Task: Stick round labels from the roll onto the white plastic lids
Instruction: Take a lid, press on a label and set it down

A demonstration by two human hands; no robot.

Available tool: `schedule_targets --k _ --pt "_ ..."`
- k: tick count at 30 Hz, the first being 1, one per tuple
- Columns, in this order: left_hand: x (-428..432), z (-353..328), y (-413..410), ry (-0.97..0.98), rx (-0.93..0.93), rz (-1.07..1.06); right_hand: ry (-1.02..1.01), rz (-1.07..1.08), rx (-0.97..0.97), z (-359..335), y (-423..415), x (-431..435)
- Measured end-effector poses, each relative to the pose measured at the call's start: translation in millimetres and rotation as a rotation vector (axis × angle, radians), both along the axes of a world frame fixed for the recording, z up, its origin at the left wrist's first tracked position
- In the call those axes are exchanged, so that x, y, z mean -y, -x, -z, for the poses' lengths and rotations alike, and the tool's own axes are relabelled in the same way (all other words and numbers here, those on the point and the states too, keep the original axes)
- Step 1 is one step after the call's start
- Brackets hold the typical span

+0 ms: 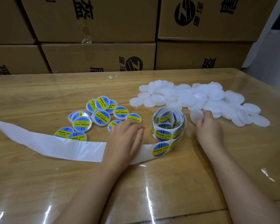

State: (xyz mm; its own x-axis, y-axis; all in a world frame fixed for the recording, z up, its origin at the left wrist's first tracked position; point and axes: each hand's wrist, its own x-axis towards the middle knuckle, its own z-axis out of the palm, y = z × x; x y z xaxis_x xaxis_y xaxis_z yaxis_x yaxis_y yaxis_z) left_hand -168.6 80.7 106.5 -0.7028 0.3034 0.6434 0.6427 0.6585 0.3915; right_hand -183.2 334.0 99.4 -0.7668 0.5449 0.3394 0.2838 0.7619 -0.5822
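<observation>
A loose roll of round blue-and-yellow labels (pixel 167 124) stands at the table's middle. Its white backing strip (pixel 52 147) trails off to the left, with one label (pixel 160 149) on it near the roll. My left hand (pixel 128 138) lies flat on the strip, fingers together and holding nothing, its fingertips touching a labelled lid. A cluster of labelled lids (pixel 100 118) sits behind it. A heap of plain white plastic lids (pixel 200 99) fills the right side. My right hand (pixel 208 125) pinches one white lid (pixel 196 116) at the heap's near edge.
The wooden table (pixel 39 183) has a glossy clear cover. Stacked cardboard boxes (pixel 97 55) form a wall along its far edge. A small scrap of white paper (pixel 111 77) lies near the boxes.
</observation>
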Motion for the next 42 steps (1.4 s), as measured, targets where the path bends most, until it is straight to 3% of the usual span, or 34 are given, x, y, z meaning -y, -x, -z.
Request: schedule_targets --k 2,5,10,13,19,25,34,38,42 --pt "-6 1 -7 0.040 -0.025 0.077 0.167 -0.021 -0.161 -4 -1 5" --pt "-8 1 -8 0.020 0.043 0.067 0.333 -0.235 -0.417 -16 -8 29" --pt "-6 1 -3 -0.130 0.122 0.092 0.043 -0.793 -0.382 -20 -33 77" --pt "-6 5 -1 -0.112 0.156 0.067 -0.026 -0.894 -0.392 -16 -36 85" --pt "-7 13 2 -0.214 0.346 0.036 -0.178 -0.748 -0.198 -17 -23 60" --pt "-4 16 4 -0.093 0.317 -0.016 -0.335 -0.736 -0.115 -13 -21 47" --pt "13 14 9 -0.052 0.259 -0.178 -0.455 -0.431 0.010 -15 -19 48" --pt "14 13 12 0.008 0.207 -0.243 -0.514 -0.371 0.026 -13 -19 47" --pt "13 13 13 0.052 0.206 -0.277 -0.444 -0.458 -0.125 -13 -21 48"
